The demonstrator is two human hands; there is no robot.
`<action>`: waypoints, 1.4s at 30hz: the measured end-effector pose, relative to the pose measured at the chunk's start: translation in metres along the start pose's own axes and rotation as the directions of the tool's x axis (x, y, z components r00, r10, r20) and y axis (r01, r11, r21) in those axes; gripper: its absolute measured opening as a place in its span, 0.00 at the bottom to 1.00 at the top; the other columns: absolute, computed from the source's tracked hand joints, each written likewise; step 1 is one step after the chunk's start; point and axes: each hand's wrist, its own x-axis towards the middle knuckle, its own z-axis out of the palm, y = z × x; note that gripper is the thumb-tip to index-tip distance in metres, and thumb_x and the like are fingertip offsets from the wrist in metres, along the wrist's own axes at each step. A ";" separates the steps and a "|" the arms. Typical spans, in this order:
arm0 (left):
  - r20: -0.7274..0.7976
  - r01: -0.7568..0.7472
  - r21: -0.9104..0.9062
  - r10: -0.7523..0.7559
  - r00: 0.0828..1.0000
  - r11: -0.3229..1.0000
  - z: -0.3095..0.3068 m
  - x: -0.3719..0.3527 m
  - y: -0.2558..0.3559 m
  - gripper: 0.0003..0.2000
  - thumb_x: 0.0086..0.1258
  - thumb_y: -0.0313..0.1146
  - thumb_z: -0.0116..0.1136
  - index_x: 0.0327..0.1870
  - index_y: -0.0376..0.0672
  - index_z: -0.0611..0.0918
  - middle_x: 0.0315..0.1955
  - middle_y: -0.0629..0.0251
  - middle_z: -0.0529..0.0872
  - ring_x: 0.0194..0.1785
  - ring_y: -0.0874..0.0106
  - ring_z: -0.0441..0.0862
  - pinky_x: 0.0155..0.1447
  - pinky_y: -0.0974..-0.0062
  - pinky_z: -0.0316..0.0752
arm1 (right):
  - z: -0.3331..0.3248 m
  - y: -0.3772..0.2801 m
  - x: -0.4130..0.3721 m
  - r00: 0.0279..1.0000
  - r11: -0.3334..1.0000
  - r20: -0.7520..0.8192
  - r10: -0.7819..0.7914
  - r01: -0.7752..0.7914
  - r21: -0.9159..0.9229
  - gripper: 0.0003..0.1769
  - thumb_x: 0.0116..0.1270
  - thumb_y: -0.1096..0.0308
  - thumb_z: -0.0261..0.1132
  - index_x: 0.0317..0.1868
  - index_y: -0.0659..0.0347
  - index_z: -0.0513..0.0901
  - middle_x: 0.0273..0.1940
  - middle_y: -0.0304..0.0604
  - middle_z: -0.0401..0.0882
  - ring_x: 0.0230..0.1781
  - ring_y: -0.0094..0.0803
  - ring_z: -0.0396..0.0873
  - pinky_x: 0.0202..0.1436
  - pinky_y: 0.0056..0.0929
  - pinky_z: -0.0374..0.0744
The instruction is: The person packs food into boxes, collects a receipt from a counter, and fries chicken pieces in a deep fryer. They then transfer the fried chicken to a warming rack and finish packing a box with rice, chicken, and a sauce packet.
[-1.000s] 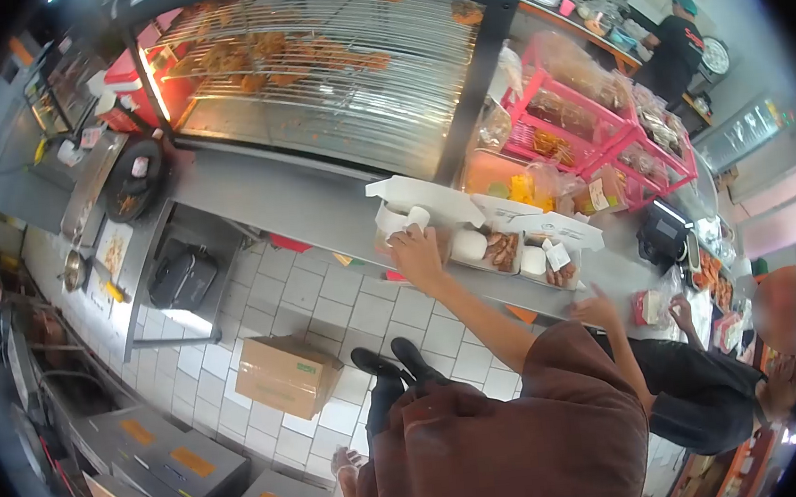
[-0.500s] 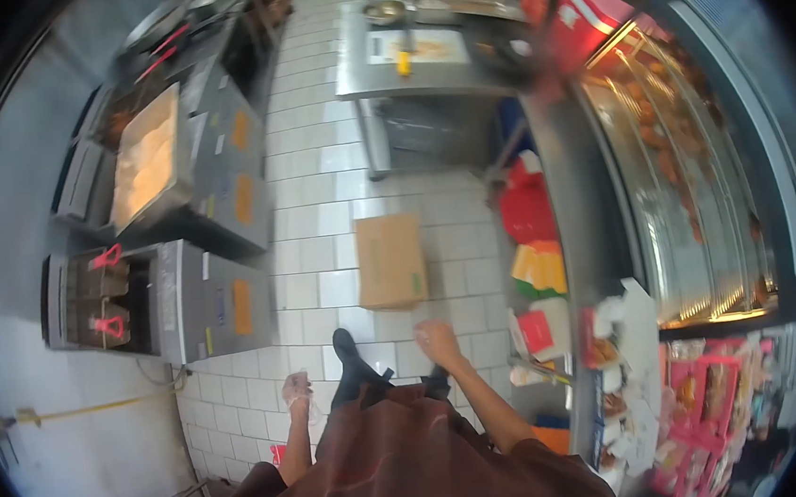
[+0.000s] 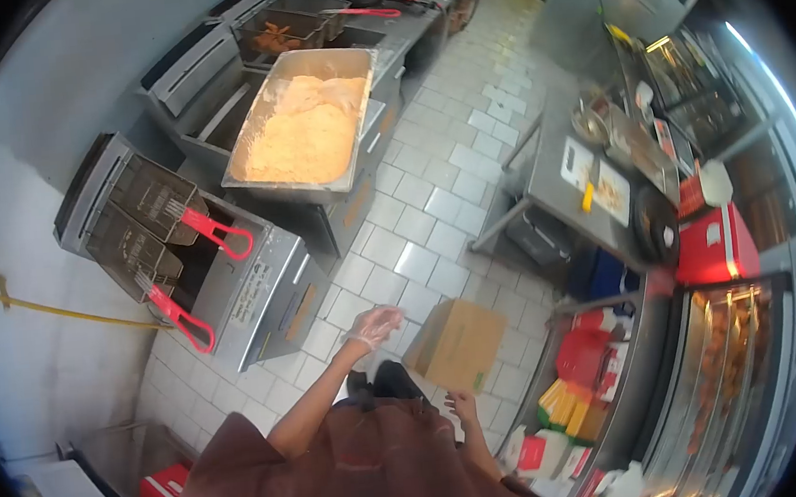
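My left hand (image 3: pixel 374 327) is in a clear plastic glove, held out over the tiled floor with its fingers loosely extended and nothing in them. A closed cardboard box (image 3: pixel 463 342) stands on the floor in front of me. My bare right hand (image 3: pixel 462 406) hangs just short of the box's near edge, fingers apart and holding nothing. Ahead to the left, a deep metal pan (image 3: pixel 358 63) holds a heap of orange-tan breading flour (image 3: pixel 303 141). It rests over the fryer counter, beyond reach of both hands.
On the left is a fryer (image 3: pixel 264 289) with two baskets (image 3: pixel 139 262) whose red handles jut toward the aisle. A steel table (image 3: pixel 543 174) with a cutting board (image 3: pixel 578 162) stands at the right. Closer on that side is a lit glass display cabinet (image 3: pixel 713 382) of fried food.
The view has swung left toward the fryers, so the box now appears farther right. My left hand has come up and forward; my right hand's fingers have opened.
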 end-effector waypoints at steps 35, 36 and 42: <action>-0.913 -0.535 0.014 0.229 0.337 0.845 -0.086 0.335 0.328 0.12 0.72 0.33 0.55 0.47 0.34 0.79 0.30 0.63 0.82 0.33 0.78 0.75 0.39 0.79 0.72 | 0.410 -1.131 0.274 0.548 0.694 0.832 0.081 0.568 -0.442 0.23 0.74 0.50 0.53 0.48 0.64 0.76 0.29 0.40 0.74 0.27 0.29 0.74 0.31 0.26 0.78; -0.917 -0.517 0.007 0.212 0.338 0.856 -0.087 0.343 0.327 0.11 0.72 0.33 0.55 0.47 0.34 0.79 0.31 0.63 0.81 0.33 0.78 0.75 0.39 0.79 0.72 | 0.414 -1.132 0.288 0.477 0.758 0.872 0.108 0.528 -0.383 0.20 0.74 0.52 0.53 0.43 0.63 0.75 0.25 0.37 0.69 0.22 0.26 0.69 0.28 0.26 0.76; -0.913 -0.528 -0.035 0.188 0.363 0.849 -0.098 0.372 0.338 0.11 0.71 0.31 0.55 0.48 0.34 0.79 0.32 0.64 0.81 0.35 0.78 0.75 0.42 0.80 0.71 | 0.414 -1.156 0.263 0.404 0.831 0.914 0.044 0.492 -0.258 0.15 0.76 0.58 0.51 0.32 0.59 0.71 0.18 0.27 0.58 0.14 0.19 0.56 0.22 0.24 0.67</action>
